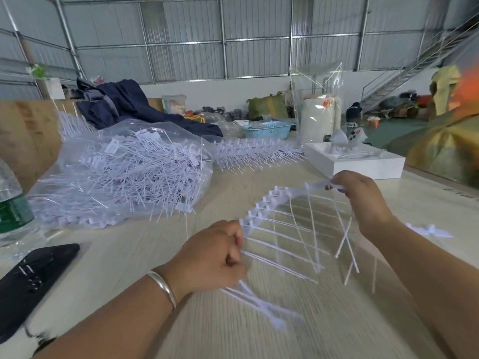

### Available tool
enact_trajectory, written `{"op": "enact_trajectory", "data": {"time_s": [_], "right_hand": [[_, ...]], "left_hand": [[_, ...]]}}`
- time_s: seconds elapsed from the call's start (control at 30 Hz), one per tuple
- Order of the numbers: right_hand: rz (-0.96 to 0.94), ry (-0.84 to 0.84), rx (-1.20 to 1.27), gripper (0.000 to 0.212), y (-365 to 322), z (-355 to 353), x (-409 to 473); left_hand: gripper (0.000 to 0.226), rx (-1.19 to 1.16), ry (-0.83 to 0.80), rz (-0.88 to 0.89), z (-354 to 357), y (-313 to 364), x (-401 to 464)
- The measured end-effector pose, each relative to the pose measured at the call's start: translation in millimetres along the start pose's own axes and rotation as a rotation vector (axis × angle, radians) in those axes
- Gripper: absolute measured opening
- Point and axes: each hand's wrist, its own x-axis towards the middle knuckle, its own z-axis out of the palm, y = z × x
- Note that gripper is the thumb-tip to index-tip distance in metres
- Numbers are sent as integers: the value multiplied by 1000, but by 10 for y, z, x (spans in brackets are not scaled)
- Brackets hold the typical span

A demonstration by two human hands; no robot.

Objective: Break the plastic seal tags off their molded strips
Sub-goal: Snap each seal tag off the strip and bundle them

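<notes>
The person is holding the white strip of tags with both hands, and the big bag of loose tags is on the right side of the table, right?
Not quite. Both hands, left and right, do hold the strip, but the head view shows the bag on the left side of the table.

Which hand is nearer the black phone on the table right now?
Left. The left hand grips one end of the tag strip just right of the black phone; the right hand pinches the strip's other end, farther right.

We've got one head cam only: wide-angle, looking forward and down, close over the counter (259,320), warehouse wall beyond.
</notes>
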Motion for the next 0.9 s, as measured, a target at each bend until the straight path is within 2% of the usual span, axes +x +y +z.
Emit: {"op": "enact_trajectory", "data": {"time_s": [0.07, 0.17, 0.23, 0.3, 0.37, 0.4, 0.47, 0.5, 0.57, 0.63, 0.7, 0.8, 0.87, 0.9], "right_hand": [[-17, -36, 74, 28, -26, -24, 13], [-18, -162, 79, 39, -4, -39, -33], [-15, -221, 54, 35, -4, -9, -88], [-65, -250, 7, 33, -58, 27, -134], [-213, -219, -175, 33, -153, 45, -176], [-321, -165, -306, 29, -210, 39, -189], [-489, -84, -381, 24, -331, 13, -206], [-514, -90, -289, 26, -390, -3, -216], [-444, -174, 4, 34, -475, 15, -265], [-378, -238, 18, 39, -412, 82, -306], [-385, -270, -246, 33, -225, 158, -294], [-367, -333, -747, 34, -41, 279, -291], [-379, -348, -939, 31, 40, 337, -279], [-403, -343, -975, 30, 64, 353, -275]], "left_hand": [[28, -93, -41, 41, -62, 11, -12], [9, -249, 9, 44, -136, 60, -35], [22, -92, 75, -5, -112, 80, -4], [43, 135, 85, -172, -79, 98, 36], [47, 209, -2, -310, -29, 102, 49], [44, 196, -45, -310, 11, 99, 47], [33, 63, -69, -273, 46, 83, 47], [30, -26, -57, -261, 38, 71, 55], [30, -156, -51, -237, 18, 39, 77], [34, -207, -48, -234, 30, 17, 83], [33, -322, 74, -317, 58, 9, 70], [29, -886, 367, -592, -44, 38, 111], [46, -1176, 382, -683, -147, 28, 140], [54, -1243, 370, -684, -178, 17, 134]]}}
